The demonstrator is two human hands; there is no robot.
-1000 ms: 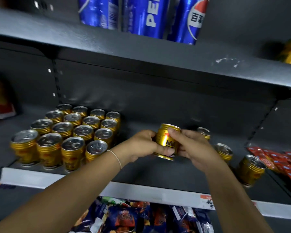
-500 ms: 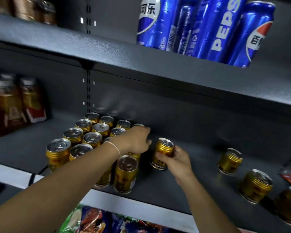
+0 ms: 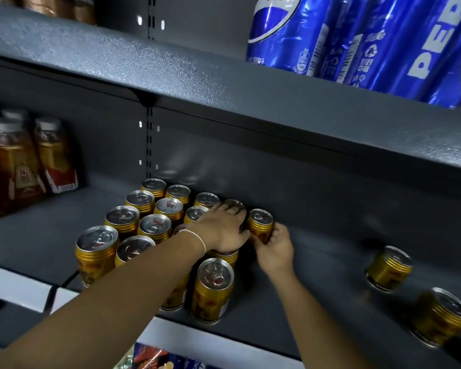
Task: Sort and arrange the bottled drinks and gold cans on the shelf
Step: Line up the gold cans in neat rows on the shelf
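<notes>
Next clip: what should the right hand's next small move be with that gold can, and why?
Probably let go. The right hand grips the gold can upright beside the block of cans, whose right edge the left hand rests on. Two loose cans wait farther right.

Much of the shelf stock is covered, cropped or smeared.

The left hand (image 3: 224, 230) and its forearm lie over several of the grouped gold cans (image 3: 155, 225), hiding their lids, and whether its fingers grip one cannot be told. The right hand (image 3: 274, 251) hides its fingertips behind the gold can (image 3: 260, 223) it holds. The blue cans (image 3: 357, 35) are cut by the top and right edges, the bottles (image 3: 14, 166) by the left, their labels unreadable. The loose cans (image 3: 389, 269) at right are blurred. The packets (image 3: 155, 355) are cropped below.
</notes>
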